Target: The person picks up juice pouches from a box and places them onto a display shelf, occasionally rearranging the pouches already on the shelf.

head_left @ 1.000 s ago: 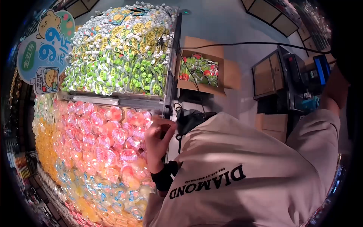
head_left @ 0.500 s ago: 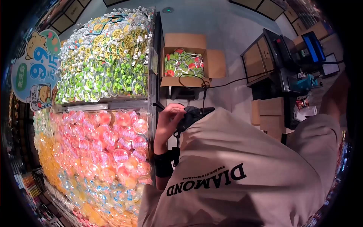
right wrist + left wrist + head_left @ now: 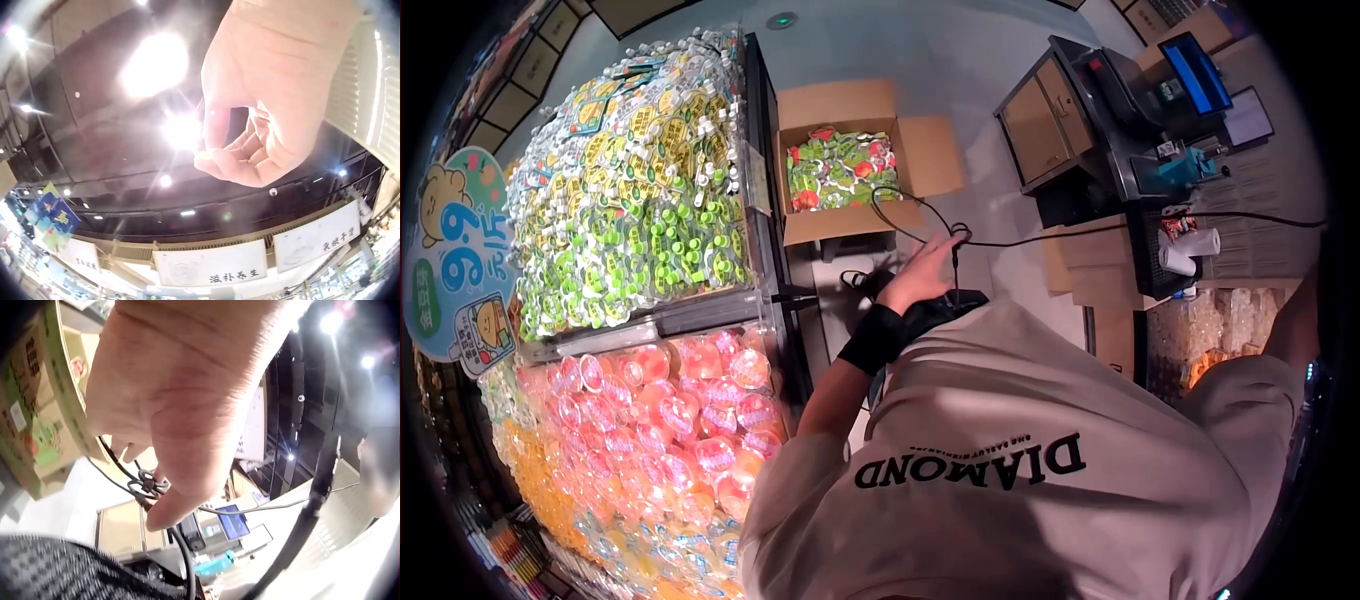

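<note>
In the head view my left hand (image 3: 920,272) reaches out beyond my waist with its fingers extended at a black cable (image 3: 1040,238). The left wrist view has the thumb and fingertips right at a tied bundle (image 3: 148,483) in that cable, which lies between them. A black wristband (image 3: 873,340) sits on this arm. My right hand (image 3: 265,119) appears only in the right wrist view, raised against the ceiling lights. Its fingers are loosely curled with the thumb near the index fingertip, and no object shows in it. The head view has just the right forearm (image 3: 1295,325).
An open cardboard box (image 3: 840,235) of green and red packets stands ahead. At left, a display bin holds green-capped pouches (image 3: 680,240) and pink round cups (image 3: 670,400). A price sign (image 3: 460,265) rises beside it. A dark counter (image 3: 1100,150) with a screen (image 3: 1195,75) stands right.
The head view has turned rightward, so bins and box shift left. My left hand has moved from beside the pink cups, forward and right, to the cable bundle.
</note>
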Demonstrator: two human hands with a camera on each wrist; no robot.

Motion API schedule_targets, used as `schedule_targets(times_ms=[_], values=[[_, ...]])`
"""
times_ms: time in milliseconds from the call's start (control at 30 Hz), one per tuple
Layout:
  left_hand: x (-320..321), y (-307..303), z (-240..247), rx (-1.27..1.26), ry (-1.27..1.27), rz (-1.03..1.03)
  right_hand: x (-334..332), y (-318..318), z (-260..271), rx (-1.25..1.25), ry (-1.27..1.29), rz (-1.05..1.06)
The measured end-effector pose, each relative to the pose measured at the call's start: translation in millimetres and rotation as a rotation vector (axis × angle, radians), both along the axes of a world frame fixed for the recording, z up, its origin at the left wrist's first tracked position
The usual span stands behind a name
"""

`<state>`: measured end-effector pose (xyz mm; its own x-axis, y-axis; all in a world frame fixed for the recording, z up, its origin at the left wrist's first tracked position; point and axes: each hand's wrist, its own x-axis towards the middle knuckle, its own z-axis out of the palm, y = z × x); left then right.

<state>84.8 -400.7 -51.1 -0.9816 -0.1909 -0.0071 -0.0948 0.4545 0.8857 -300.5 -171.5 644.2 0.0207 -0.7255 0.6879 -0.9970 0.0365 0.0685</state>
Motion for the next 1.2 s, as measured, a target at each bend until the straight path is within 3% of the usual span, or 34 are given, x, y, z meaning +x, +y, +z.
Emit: schedule_targets(times_ms=[67,100,133,200,233,267,367,400,467,567,633,700,733,800,867,900,933,1000,1033,1067,1133,1200], values=[[-18.9,13.9,-20.6,0.288,0.017,-0.182,25.1,12.0,-21.3,-0.096,0.755,-0.456],[-22.6,20.0,-23.4,0.383,-0.031,-0.208,33.9,4.8,-31.5,-0.134,0.725,-0.612],[-25.0,18.6,-27.5,0.380,-0.035,-0.209,19.8,5.7,-33.8,-0.136,0.721,-0.615],[-27.5,12.9,-30.4,0.627,0.015,-0.313,-11.1,-11.4,-45.4,0.057,0.154,-0.481],[-25.9,5.9,-32.7,0.764,0.011,-0.296,-32.7,-23.3,-67.5,0.144,-0.546,0.131],[-26.0,-1.9,-40.4,0.764,0.006,-0.281,-39.4,-50.4,-92.3,0.208,-0.839,0.177],[-26.3,-24.5,-58.4,0.934,-0.004,-0.196,-29.1,-143.3,-233.0,0.317,-0.887,0.111],[-22.8,-33.6,-48.0,0.928,-0.001,-0.173,-21.6,-186.0,-278.2,0.492,-0.843,-0.050],[-13.4,-50.7,-18.4,0.845,-0.051,-0.085,10.4,-257.6,-385.3,0.694,-1.107,0.221],[1.4,-60.0,-13.9,0.788,-0.001,0.149,56.9,-341.0,-574.9,0.891,-1.424,0.317],[15.8,-69.5,0.4,0.737,0.009,0.278,87.8,-387.1,-710.3,0.982,-1.302,0.229],[29.4,-73.7,5.8,0.663,-0.051,0.372,119.7,-415.1,-793.8,1.064,-1.180,0.045],[36.1,-73.4,10.5,0.591,-0.106,0.435,130.0,-421.2,-815.9,1.038,-1.081,-0.006],[46.0,-71.3,25.3,0.524,-0.088,0.514,155.5,-434.4,-857.2,0.950,-1.114,-0.281],[56.5,-69.4,29.3,0.706,-0.020,0.635,176.0,-448.2,-907.5,0.873,-0.938,-0.526],[63.0,-70.2,32.4,0.728,-0.047,0.672,180.2,-458.2,-912.8,0.973,-0.842,-0.622],[68.5,-68.5,35.2,0.729,-0.053,0.700,185.7,-458.5,-919.0,0.991,-0.841,-0.597],[75.5,-65.2,43.5,0.688,-0.016,0.831,193.8,-453.3,-915.1,0.755,-0.948,-0.649],[79.6,-62.6,43.1,0.675,-0.002,0.855,197.9,-444.5,-850.4,0.890,-1.385,-0.598],[81.7,-61.1,45.8,0.676,-0.001,0.875,202.8,-444.5,-870.5,0.907,-1.379,-0.583],[84.1,-59.5,53.5,0.716,-0.021,0.931,200.4,-442.2,-941.7,0.668,-1.146,-0.371],[89.9,-58.2,48.3,0.711,-0.024,0.962,191.2,-437.2,-941.0,0.719,-1.278,-0.302]])
